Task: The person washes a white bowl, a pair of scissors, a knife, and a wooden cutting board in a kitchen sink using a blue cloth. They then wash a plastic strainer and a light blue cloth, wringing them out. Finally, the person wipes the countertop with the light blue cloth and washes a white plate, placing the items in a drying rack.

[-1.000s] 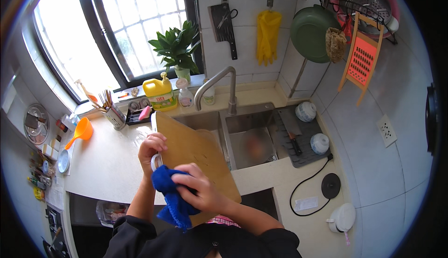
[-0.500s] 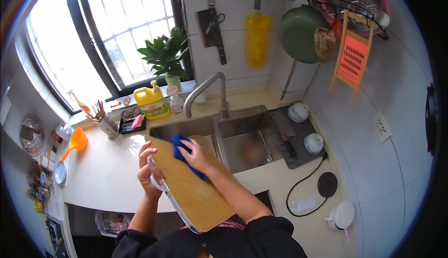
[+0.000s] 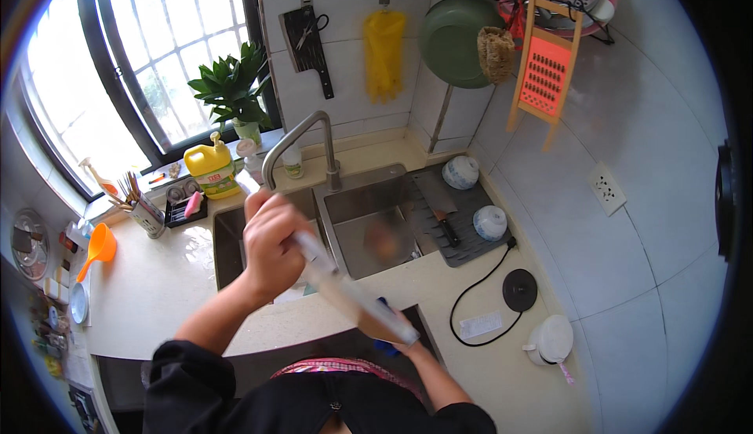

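Observation:
A cutting board point(image 3: 345, 291), seen almost edge-on and blurred, slants over the counter's front edge by the sink. My left hand point(image 3: 274, 242) is closed round its upper end, where the handle is. Near the board's lower end is my right hand point(image 3: 405, 348), mostly hidden behind the board, with a blue cloth point(image 3: 384, 348) bunched at it. The right fingers are hard to see. Behind the board is the double sink point(image 3: 332, 234) with a grey faucet point(image 3: 332, 169); something brownish and blurred lies in the right basin.
Right of the sink, a cleaver point(image 3: 447, 230) and two bowls point(image 3: 490, 223) rest on a grey mat point(image 3: 463, 257). A black cord point(image 3: 453, 316), round black lid point(image 3: 519, 289) and white pot point(image 3: 553, 338) are nearer. A yellow bottle point(image 3: 212, 170) and orange ladle point(image 3: 100, 244) stand left.
The board has turned from showing its broad wooden face to nearly edge-on. My right hand has moved with the cloth from the upper face to the lower end. The view has shifted rightward.

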